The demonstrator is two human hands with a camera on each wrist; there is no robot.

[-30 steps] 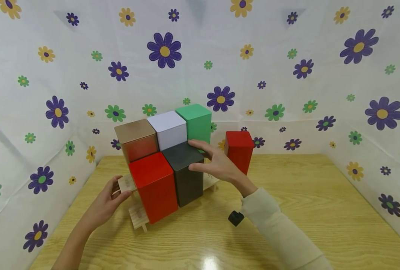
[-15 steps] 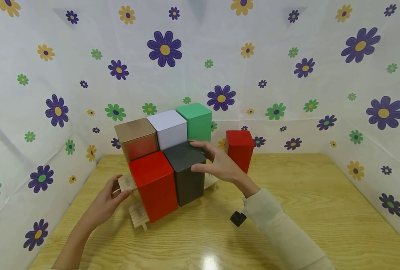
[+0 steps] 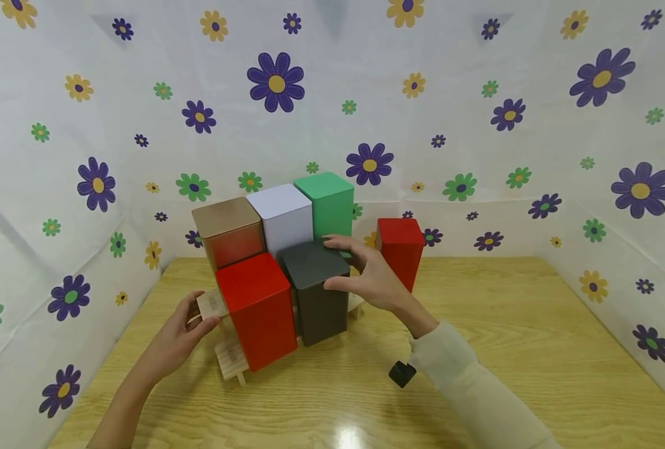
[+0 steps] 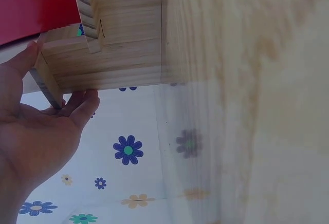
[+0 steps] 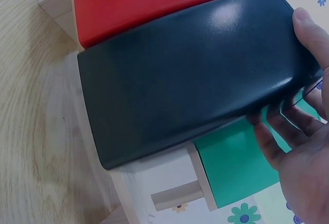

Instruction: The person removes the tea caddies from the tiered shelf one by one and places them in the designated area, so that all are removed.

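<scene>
My right hand [image 3: 373, 279] grips a tall black canister [image 3: 322, 315] at its upper right end, thumb on the front face and fingers round the far side. The canister stands on the lower front step of a two-step wooden rack [image 3: 213, 304]. A narrow gap shows between it and the red canister [image 3: 264, 330] to its left. My left hand [image 3: 169, 342] holds the left end of the upper step. In the left wrist view, its thumb lies on one side of the wooden rack [image 4: 113, 62], with fingers curled under the other.
Brown [image 3: 228, 227], white [image 3: 284, 218] and green [image 3: 332, 202] canisters line the upper back step. Another red canister [image 3: 398, 252] stands apart, behind my right forearm. A small black object [image 3: 402, 373] shows beside my right sleeve. Flower-print cloth [image 3: 450, 75] walls the wooden table.
The black canister has shifted right with my right hand, away from the front red canister, where a gap now shows. My left hand keeps its hold on the rack.
</scene>
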